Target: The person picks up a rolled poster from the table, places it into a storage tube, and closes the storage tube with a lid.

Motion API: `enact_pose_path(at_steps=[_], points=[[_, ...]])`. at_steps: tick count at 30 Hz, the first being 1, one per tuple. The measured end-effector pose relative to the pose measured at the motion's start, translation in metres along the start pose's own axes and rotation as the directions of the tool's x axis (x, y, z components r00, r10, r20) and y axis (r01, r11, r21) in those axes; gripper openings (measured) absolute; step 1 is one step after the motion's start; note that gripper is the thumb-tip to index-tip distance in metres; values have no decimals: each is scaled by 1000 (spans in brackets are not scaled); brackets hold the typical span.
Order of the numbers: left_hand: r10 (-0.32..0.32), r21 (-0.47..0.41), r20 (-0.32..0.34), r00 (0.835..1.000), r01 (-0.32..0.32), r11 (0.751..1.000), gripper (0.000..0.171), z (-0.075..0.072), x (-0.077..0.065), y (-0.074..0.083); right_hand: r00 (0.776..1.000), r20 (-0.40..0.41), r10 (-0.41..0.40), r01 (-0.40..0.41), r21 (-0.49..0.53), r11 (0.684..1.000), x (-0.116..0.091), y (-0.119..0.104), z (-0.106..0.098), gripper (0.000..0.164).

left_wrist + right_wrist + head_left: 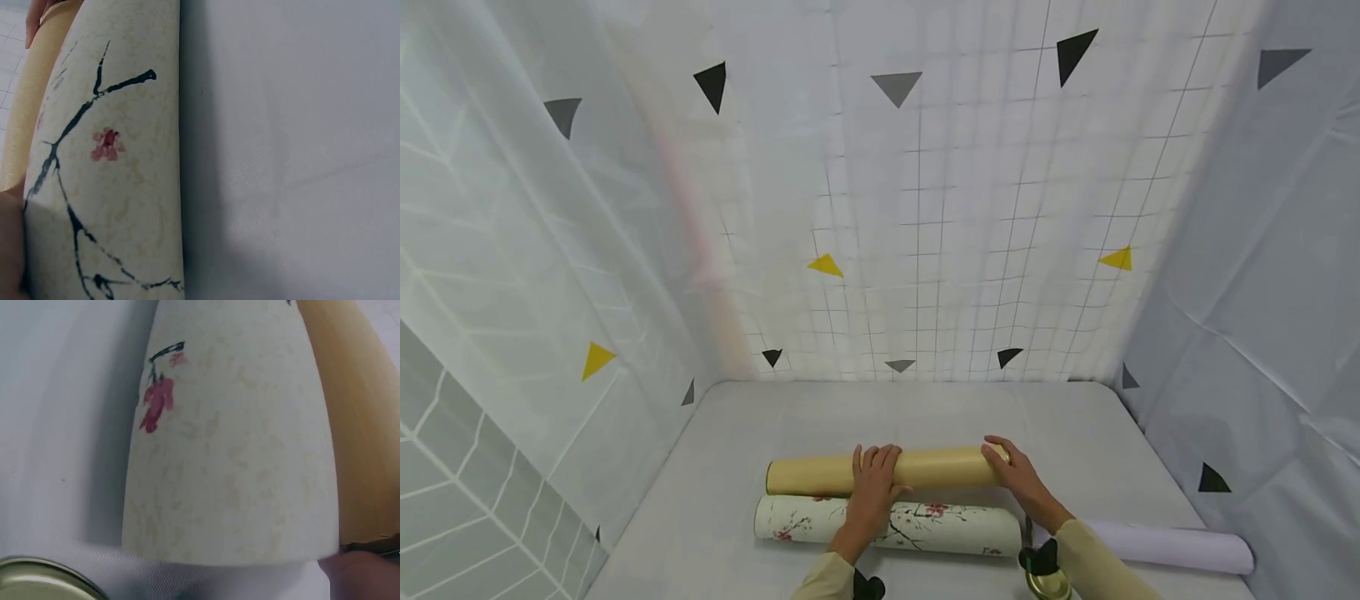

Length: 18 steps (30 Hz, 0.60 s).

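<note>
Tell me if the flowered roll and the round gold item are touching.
Apart. The right wrist view shows a strip of white surface between the near end of the flowered roll and the rim of the round gold item.

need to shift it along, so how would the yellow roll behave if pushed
The yellow roll would probably roll if pushed sideways, given its round sides, though the flowered roll alongside might block it on the near side. It seems fairly stiff, since it holds a straight shape.
</note>
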<state>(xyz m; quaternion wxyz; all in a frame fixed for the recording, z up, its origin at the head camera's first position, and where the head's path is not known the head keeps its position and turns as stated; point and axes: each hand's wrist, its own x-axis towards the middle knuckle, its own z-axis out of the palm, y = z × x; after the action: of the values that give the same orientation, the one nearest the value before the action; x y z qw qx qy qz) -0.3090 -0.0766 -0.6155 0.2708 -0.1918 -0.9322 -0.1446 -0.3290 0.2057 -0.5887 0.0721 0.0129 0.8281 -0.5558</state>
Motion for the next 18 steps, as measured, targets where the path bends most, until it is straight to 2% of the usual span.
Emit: enact_pose_path(at_steps=[9, 18], points=[[16, -22, -10, 1000, -16, 1000, 61, 0, 2, -1, 997, -72, 10, -9, 14, 1000, 3, -4, 7, 61], [14, -12, 1, 1000, -14, 1000, 60, -1, 0, 0, 999, -52, -8, 7, -10, 1000, 3, -4, 8, 62]])
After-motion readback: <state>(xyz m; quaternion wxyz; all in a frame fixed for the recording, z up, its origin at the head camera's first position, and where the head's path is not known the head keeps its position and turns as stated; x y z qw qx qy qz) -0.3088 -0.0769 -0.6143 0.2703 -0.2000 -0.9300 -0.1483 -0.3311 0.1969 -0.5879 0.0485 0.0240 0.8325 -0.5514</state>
